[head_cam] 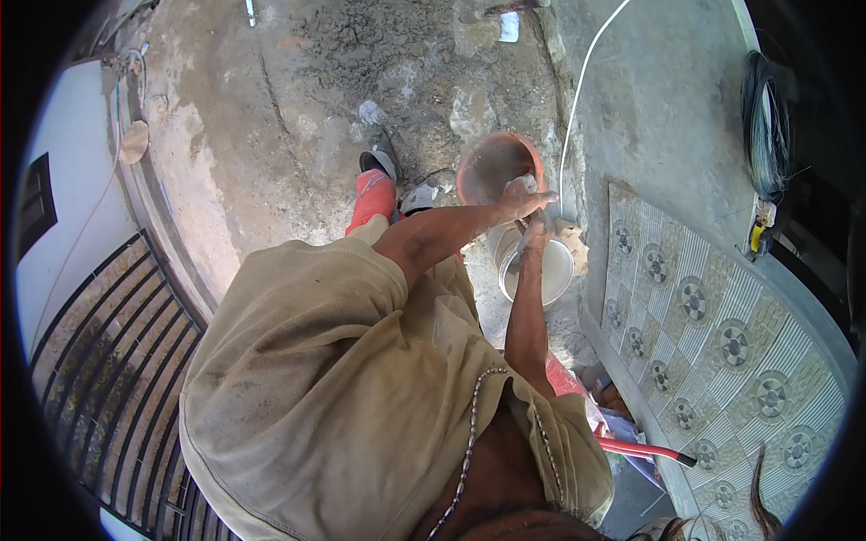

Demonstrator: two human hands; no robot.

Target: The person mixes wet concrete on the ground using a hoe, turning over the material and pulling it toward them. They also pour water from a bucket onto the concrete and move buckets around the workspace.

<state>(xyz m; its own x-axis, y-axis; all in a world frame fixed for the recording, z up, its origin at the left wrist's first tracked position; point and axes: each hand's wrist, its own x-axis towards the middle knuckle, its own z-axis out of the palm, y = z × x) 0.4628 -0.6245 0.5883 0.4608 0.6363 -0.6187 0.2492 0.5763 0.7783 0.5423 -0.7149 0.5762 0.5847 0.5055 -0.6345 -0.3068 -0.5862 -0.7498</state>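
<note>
An orange bucket (539,159) with a dusty grey inside stands tilted before me. My left hand (524,196) is at its near right rim, its fingers dusted pale and one digit pointing right. Just below it, my right hand (536,230) is close to or touching the left one. A small dark part shows between the hands; whether either hand grips it or the bucket's rim cannot be told. Under my right forearm stands a white bucket (556,270) with pale grey contents, partly hidden by the arm.
Rough wet mortar (379,40) covers the ground ahead. A white cable (575,101) runs along the concrete at right. Further right are patterned tiles (690,338), a wire coil (764,128) and a yellow tape measure (756,238). A red-handled tool (643,448) lies low right; a black metal grille (115,379) stands left.
</note>
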